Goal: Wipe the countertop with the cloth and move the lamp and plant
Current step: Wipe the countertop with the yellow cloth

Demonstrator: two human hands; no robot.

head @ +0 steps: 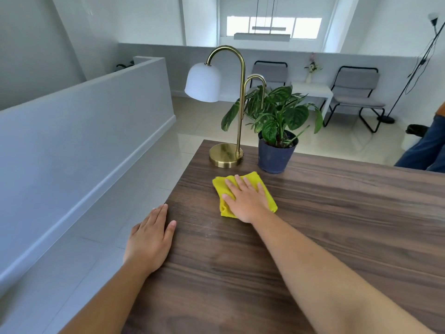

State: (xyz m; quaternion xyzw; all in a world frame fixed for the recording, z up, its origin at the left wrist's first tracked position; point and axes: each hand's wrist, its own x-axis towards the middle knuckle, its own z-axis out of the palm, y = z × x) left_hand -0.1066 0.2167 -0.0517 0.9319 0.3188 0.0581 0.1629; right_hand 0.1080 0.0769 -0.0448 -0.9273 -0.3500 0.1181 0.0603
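A folded yellow cloth [221,184] lies on the dark wood countertop [337,225], just in front of the lamp and plant. My right hand [248,201] presses flat on the cloth, fingers spread and pointing away from me. At the far left corner stands a brass lamp [226,157] with a round base, a curved neck and a white shade. Right beside it is a green leafy plant in a dark blue pot [274,157]. My left hand [150,239] rests flat and empty on the counter's left edge.
The counter's left edge drops to a tiled floor [96,237] beside a low white wall. Behind the counter are two folding chairs [356,95], a white side table and a floor lamp. A person's jeans-clad leg [421,150] shows at the far right.
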